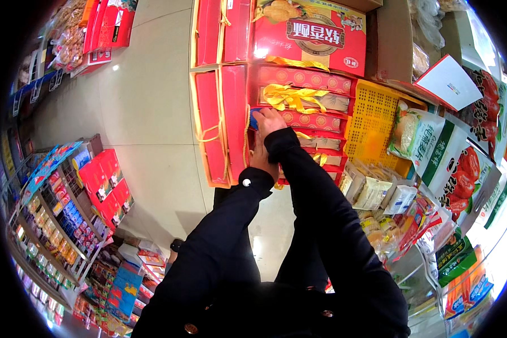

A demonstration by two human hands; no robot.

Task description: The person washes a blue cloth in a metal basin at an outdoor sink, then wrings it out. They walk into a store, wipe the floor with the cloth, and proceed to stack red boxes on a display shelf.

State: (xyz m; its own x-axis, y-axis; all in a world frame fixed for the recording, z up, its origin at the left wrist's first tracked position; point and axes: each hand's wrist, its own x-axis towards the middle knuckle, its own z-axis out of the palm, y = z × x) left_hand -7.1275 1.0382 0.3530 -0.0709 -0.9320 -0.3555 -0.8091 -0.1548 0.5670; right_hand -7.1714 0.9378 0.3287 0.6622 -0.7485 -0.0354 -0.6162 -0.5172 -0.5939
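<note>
My right hand (pixel 271 121) is bent over a small blue item (pixel 255 117), perhaps a cloth, at the edge of the stacked red gift boxes. Just below it, my left hand (pixel 262 157) reaches in beside the boxes; its fingers are partly hidden. To the right of the hands stands a row of narrow red gift boxes (pixel 312 121) with yellow ribbon handles (pixel 293 97). Tall red gift bags (pixel 234 122) with gold cord handles stand close on the left. Beyond lies a large red pastry box (pixel 308 38) bearing writing and a food picture.
A yellow plastic basket (pixel 369 122) and packaged foods (pixel 374 192) sit to the right, beside large printed food bags (pixel 460 181). Shelves of small goods (pixel 55 215) and red cartons (pixel 105 181) stand left across the tiled floor (pixel 152 105). Part of another person's foot (pixel 176 246) shows at lower left.
</note>
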